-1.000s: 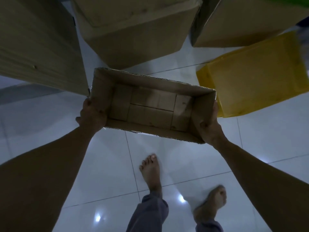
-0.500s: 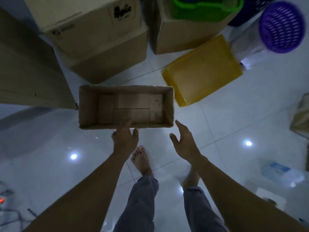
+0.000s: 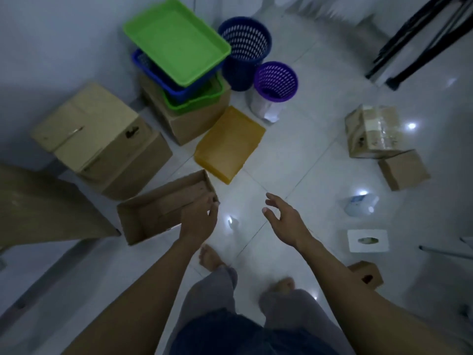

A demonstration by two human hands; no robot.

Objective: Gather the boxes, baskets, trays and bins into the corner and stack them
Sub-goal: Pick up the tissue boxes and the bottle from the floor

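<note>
The left hand (image 3: 198,219) covers the near right corner of the open brown cardboard box (image 3: 151,213), and blur hides whether it touches the wall. The upper green plastic tray (image 3: 176,39) hides most of the blue slotted basket (image 3: 146,64) and the lower green tray (image 3: 204,98) beneath it. The picture's left edge cuts off the tan wooden panel (image 3: 38,206), and the right forearm hides part of a small brown carton (image 3: 371,270).

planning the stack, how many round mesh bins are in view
2: dark blue bin right of the green tray, purple bin beside it; more may be nested unseen.
</note>
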